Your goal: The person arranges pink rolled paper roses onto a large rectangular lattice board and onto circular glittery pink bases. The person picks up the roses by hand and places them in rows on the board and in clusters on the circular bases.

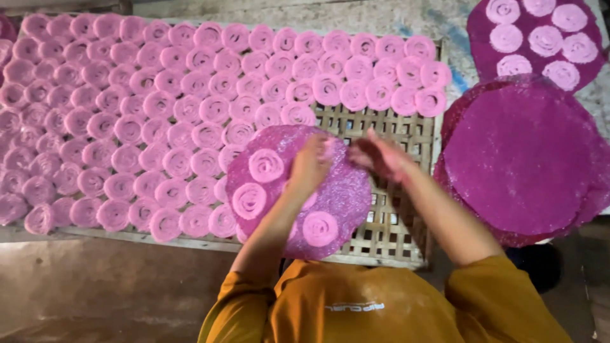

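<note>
Spirals point(265, 165) lie on purple disc point(346, 197) under left hand point(309, 166).

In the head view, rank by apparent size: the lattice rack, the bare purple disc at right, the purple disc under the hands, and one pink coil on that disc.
1. Lattice rack
2. Bare purple disc, which looks larger than the next, though stacking height may exaggerate that
3. Purple disc under the hands
4. Pink coil

Matt, ridged pink spirals point(190, 101) lie on a rough woven bamboo rack point(394, 209); the purple disc point(343, 190) glitters, grainy.
</note>
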